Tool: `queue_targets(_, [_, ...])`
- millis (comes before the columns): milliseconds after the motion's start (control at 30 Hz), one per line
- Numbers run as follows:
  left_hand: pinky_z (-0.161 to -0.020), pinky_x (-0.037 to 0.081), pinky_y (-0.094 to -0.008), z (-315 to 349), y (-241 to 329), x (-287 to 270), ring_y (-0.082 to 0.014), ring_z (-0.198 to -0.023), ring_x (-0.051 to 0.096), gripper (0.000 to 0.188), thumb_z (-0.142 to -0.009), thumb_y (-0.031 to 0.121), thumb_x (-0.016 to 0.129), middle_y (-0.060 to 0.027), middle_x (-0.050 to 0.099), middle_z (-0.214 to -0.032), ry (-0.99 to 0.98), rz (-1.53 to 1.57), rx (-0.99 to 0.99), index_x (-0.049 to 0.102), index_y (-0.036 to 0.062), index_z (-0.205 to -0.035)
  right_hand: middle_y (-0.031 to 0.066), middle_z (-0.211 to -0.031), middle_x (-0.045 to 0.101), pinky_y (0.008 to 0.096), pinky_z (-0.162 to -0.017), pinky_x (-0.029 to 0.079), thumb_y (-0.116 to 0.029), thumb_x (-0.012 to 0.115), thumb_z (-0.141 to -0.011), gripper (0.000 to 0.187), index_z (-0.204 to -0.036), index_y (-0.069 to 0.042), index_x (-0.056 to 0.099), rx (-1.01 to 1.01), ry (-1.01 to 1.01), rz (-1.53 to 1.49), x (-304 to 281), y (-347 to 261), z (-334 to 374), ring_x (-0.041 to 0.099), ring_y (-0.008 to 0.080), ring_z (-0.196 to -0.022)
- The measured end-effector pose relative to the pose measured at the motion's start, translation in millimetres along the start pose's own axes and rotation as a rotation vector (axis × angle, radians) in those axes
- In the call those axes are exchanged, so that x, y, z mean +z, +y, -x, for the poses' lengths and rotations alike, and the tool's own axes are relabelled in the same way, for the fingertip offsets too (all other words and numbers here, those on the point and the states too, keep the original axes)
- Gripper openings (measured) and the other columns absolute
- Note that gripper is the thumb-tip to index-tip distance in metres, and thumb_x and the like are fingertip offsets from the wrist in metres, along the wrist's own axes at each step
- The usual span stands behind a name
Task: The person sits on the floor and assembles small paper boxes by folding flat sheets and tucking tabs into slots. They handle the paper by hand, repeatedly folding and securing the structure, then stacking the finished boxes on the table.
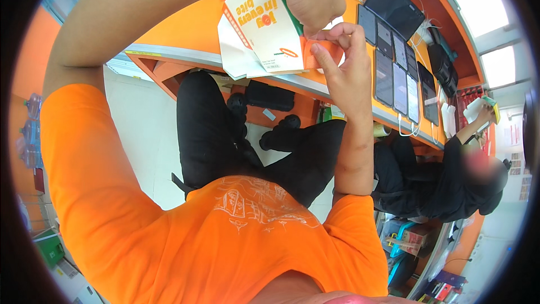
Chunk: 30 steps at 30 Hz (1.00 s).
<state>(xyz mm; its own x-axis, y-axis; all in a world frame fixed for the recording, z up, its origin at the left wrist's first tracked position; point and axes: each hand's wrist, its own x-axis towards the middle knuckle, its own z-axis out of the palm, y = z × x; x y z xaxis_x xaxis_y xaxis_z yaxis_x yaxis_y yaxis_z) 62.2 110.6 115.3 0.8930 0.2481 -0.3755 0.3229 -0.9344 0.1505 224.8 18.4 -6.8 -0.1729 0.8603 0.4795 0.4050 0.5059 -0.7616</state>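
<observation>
A white, orange and green printed paper carton (270, 34), partly flattened, lies at the near edge of the orange desk. My left arm curves in over it from the left. My left hand (316, 1) is closed at the carton's right end, its fingertips hidden behind its knuckles, so what they grip cannot be made out. With thumb and fingers bent together, my right hand (346, 67) pinches the carton's orange end flap. The fingertips of both hands almost meet there.
Several phones (400, 89) lie in rows on the desk to the right, with white cables, beside a black tablet (395, 8). A co-worker in black (450, 183) sits farther right, holding up a paper box. Beneath the desk is a shelf with a dark case (270, 96).
</observation>
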Motion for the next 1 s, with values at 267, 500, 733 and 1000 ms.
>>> queue_targets(267, [-0.095,0.049,-0.0463,39,38,5,-0.0362,-0.106,0.065,0.042,-0.090,0.020,0.060,-0.0218,0.070,-0.109,0.656,-0.313,-0.148,0.062,-0.0048,-0.124,0.0095,-0.098,0.070,0.0291,-0.088,0.053,0.000,0.074,-0.089,0.026,-0.104,-0.001,0.053,-0.057,0.052,-0.145,-9,2,-24,0.068,0.0166,-0.094])
queue_targets(500, [-0.113,0.034,-0.0527,46,50,101,-0.0378,-0.138,0.042,0.103,-0.062,0.038,0.093,-0.0158,0.044,-0.149,1.227,-0.272,-0.349,0.042,0.0097,-0.146,0.0088,-0.102,0.065,0.0259,-0.089,0.053,0.001,0.075,-0.089,0.031,-0.108,-0.004,0.051,0.014,0.356,-0.782,-4,7,-25,0.064,0.0133,-0.098])
queue_targets(733, [-0.112,0.032,-0.0561,-6,16,180,-0.0395,-0.133,0.041,0.111,-0.053,0.025,0.096,-0.0170,0.039,-0.147,1.443,-0.204,-0.375,0.036,0.0113,-0.146,0.0137,-0.113,0.070,0.0325,-0.096,0.051,-0.010,0.072,-0.093,0.040,-0.128,0.004,0.059,0.253,-0.094,-0.963,-3,0,-23,0.066,0.0164,-0.104])
queue_targets(1000, [-0.107,0.042,-0.0461,14,16,184,-0.0286,-0.127,0.049,0.098,-0.061,0.017,0.093,-0.0129,0.050,-0.133,1.666,0.531,-0.207,0.037,0.0044,-0.140,0.0138,-0.125,0.063,0.0353,-0.103,0.046,-0.030,0.059,-0.103,0.048,-0.134,0.006,0.055,0.205,0.195,-0.737,-20,26,-18,0.060,0.0204,-0.119])
